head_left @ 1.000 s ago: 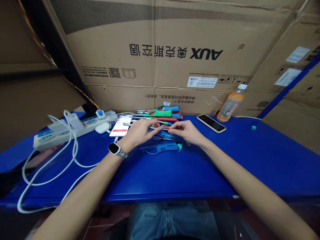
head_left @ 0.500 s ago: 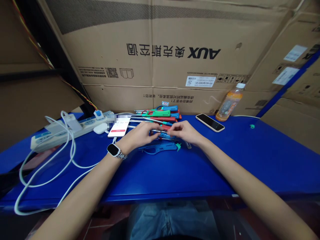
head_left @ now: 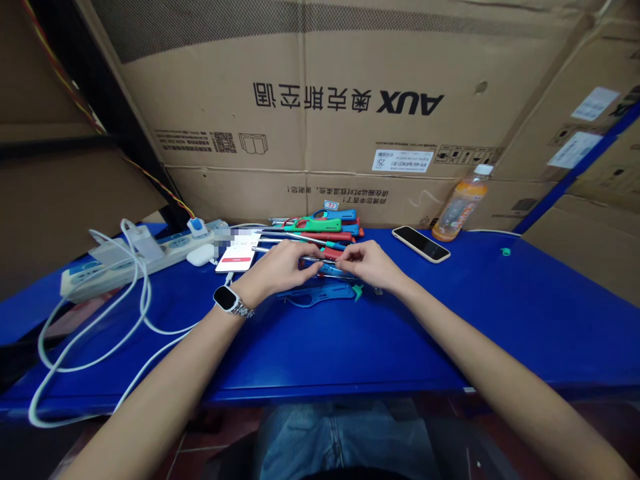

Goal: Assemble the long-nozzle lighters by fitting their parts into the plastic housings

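At the bottom edge, dark shadow covers part of the blue jeans (head_left: 300,440), and both forearms run out of view at the lower corners. Beyond them spreads the blue table (head_left: 400,353). White cable (head_left: 173,333) loops along its left side, near the watch (head_left: 226,298) on the left wrist. A blue lighter casing (head_left: 323,293) lies just nearer than the 2 hands, with a green piece (head_left: 358,292) at its right end; its left tip is dim against the tabletop. Something clear (head_left: 377,291) pokes from under the right hand (head_left: 373,265), too covered to identify.

That hand's thumb and fingertips are pinched almost together on the right end of a slim metal rod (head_left: 327,261). The left hand (head_left: 289,267) is bent, a narrow gap between thumb and fingers; the rod runs into this gap, but I cannot tell whether it is gripped there. Fingers hide both rod ends.

Just behind, lighters (head_left: 325,225) overlap in a pile, partly masked by the hands, so their count is unclear. Left of it, pixel blocks blot out part of a lit phone (head_left: 237,257). Farthest back, upside-down lettering marks the cardboard (head_left: 225,100), cut off at the top.
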Action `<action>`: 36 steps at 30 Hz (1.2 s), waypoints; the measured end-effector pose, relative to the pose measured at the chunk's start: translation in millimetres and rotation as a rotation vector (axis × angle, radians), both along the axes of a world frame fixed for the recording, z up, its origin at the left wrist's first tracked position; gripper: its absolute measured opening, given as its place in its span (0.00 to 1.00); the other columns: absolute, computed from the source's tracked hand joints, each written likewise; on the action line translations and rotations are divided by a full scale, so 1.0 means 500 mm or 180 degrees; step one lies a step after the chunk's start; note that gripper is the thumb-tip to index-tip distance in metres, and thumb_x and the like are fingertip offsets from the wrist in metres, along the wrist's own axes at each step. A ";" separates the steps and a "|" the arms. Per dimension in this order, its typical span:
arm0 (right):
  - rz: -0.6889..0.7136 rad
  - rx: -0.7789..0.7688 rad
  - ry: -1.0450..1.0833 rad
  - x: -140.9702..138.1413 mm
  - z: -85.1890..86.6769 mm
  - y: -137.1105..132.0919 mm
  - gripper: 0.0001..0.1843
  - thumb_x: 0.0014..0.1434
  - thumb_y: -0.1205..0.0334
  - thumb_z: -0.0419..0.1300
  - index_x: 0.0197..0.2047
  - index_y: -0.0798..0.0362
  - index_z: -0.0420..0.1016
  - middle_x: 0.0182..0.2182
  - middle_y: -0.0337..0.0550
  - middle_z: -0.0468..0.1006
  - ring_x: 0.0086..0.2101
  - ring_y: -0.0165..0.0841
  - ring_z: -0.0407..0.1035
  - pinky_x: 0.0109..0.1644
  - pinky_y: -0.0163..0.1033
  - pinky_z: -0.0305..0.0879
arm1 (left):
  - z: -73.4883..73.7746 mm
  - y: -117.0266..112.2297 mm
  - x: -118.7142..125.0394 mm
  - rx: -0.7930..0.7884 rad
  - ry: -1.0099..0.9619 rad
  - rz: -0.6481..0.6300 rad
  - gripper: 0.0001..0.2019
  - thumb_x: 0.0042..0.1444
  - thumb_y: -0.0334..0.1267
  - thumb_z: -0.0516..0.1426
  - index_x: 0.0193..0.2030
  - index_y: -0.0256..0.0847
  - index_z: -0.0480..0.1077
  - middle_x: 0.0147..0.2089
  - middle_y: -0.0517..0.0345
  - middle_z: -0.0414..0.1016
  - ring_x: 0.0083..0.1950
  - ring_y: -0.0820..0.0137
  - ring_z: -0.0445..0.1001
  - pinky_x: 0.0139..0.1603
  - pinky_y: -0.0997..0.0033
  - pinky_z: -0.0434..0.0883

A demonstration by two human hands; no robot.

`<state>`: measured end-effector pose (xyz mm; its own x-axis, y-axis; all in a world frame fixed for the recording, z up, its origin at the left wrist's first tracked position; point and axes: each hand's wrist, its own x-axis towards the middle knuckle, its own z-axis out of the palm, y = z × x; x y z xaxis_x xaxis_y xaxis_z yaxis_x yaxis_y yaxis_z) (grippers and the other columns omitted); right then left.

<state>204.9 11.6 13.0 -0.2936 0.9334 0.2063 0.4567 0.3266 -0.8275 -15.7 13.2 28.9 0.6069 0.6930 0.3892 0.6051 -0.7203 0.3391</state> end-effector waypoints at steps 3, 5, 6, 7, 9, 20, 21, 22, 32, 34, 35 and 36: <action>-0.0053 0.0088 -0.0084 -0.004 0.000 -0.003 0.06 0.49 0.62 0.62 0.25 0.55 0.78 0.22 0.41 0.77 0.24 0.29 0.67 0.28 0.35 0.60 | 0.002 -0.003 0.006 -0.0066 -0.0011 0.0148 0.08 0.61 0.37 0.55 0.39 0.42 0.76 0.39 0.56 0.81 0.37 0.65 0.78 0.41 0.66 0.71; -0.0036 0.0120 -0.0080 -0.006 -0.001 -0.004 0.06 0.49 0.62 0.62 0.25 0.56 0.78 0.22 0.40 0.76 0.23 0.29 0.66 0.28 0.35 0.59 | 0.002 -0.003 0.008 -0.0130 -0.0056 0.0230 0.07 0.60 0.37 0.56 0.38 0.43 0.76 0.39 0.58 0.81 0.37 0.66 0.78 0.41 0.67 0.71; -0.0023 0.0133 -0.0061 -0.007 -0.002 -0.005 0.06 0.49 0.62 0.61 0.26 0.56 0.77 0.22 0.39 0.76 0.23 0.28 0.65 0.28 0.34 0.59 | 0.003 -0.003 0.008 -0.0159 -0.0080 0.0277 0.06 0.59 0.36 0.56 0.38 0.44 0.76 0.39 0.59 0.81 0.37 0.66 0.77 0.41 0.67 0.71; -0.0021 0.0148 -0.0036 -0.008 -0.002 -0.006 0.07 0.50 0.62 0.61 0.26 0.56 0.77 0.22 0.39 0.75 0.23 0.28 0.65 0.28 0.34 0.59 | 0.003 -0.003 0.008 -0.0184 -0.0099 0.0327 0.06 0.58 0.36 0.57 0.38 0.44 0.76 0.39 0.59 0.81 0.38 0.66 0.77 0.40 0.67 0.70; -0.0038 0.0175 0.0010 -0.009 -0.003 -0.008 0.07 0.50 0.61 0.61 0.26 0.56 0.76 0.21 0.39 0.74 0.22 0.27 0.63 0.27 0.34 0.57 | 0.003 -0.002 0.007 -0.0212 -0.0141 0.0375 0.05 0.57 0.36 0.58 0.38 0.43 0.76 0.40 0.59 0.81 0.38 0.66 0.77 0.40 0.67 0.70; 0.0104 -0.0080 0.0336 -0.023 0.005 -0.013 0.12 0.49 0.55 0.64 0.26 0.58 0.77 0.21 0.39 0.73 0.22 0.26 0.60 0.26 0.34 0.54 | -0.014 -0.007 0.022 -0.0280 -0.0332 -0.0345 0.11 0.57 0.32 0.56 0.48 0.41 0.68 0.44 0.54 0.80 0.43 0.65 0.79 0.44 0.67 0.72; 0.0109 -0.0105 0.0405 -0.023 0.007 -0.013 0.13 0.49 0.55 0.65 0.27 0.58 0.78 0.21 0.39 0.73 0.22 0.25 0.59 0.26 0.34 0.54 | -0.013 -0.007 0.021 -0.0310 -0.0379 -0.0386 0.12 0.57 0.31 0.56 0.48 0.41 0.67 0.45 0.54 0.80 0.44 0.65 0.79 0.45 0.67 0.72; 0.0120 -0.0136 0.0485 -0.022 0.008 -0.013 0.14 0.48 0.54 0.66 0.26 0.58 0.78 0.20 0.38 0.73 0.21 0.25 0.59 0.26 0.34 0.54 | -0.012 -0.006 0.018 -0.0344 -0.0430 -0.0441 0.11 0.58 0.31 0.55 0.48 0.41 0.66 0.45 0.54 0.80 0.45 0.65 0.79 0.45 0.67 0.72; 0.0286 0.0493 0.0835 -0.018 0.000 -0.024 0.12 0.51 0.54 0.69 0.30 0.55 0.82 0.27 0.42 0.81 0.26 0.30 0.71 0.31 0.36 0.65 | 0.001 -0.009 0.003 -0.0185 -0.0702 -0.0589 0.05 0.62 0.32 0.56 0.45 0.41 0.66 0.46 0.55 0.80 0.48 0.68 0.80 0.46 0.70 0.74; 0.0262 0.1016 0.0646 -0.017 -0.001 -0.029 0.09 0.54 0.57 0.67 0.32 0.54 0.82 0.30 0.43 0.82 0.28 0.32 0.73 0.34 0.37 0.67 | -0.001 -0.009 0.004 -0.0056 -0.0768 -0.0557 0.09 0.62 0.31 0.57 0.49 0.41 0.65 0.45 0.56 0.81 0.48 0.68 0.80 0.46 0.71 0.74; 0.0268 0.1282 0.0536 -0.017 0.000 -0.032 0.08 0.56 0.58 0.66 0.33 0.54 0.82 0.30 0.44 0.82 0.29 0.32 0.73 0.34 0.37 0.68 | -0.001 -0.007 0.003 0.0008 -0.0801 -0.0540 0.11 0.62 0.31 0.57 0.50 0.41 0.65 0.44 0.56 0.81 0.47 0.68 0.80 0.46 0.71 0.74; 0.0289 0.1529 0.0429 -0.018 0.001 -0.034 0.07 0.57 0.59 0.66 0.33 0.54 0.83 0.30 0.44 0.82 0.28 0.32 0.73 0.34 0.37 0.68 | -0.002 -0.005 0.002 0.0066 -0.0821 -0.0533 0.11 0.61 0.32 0.58 0.51 0.41 0.66 0.43 0.57 0.81 0.46 0.68 0.81 0.45 0.71 0.74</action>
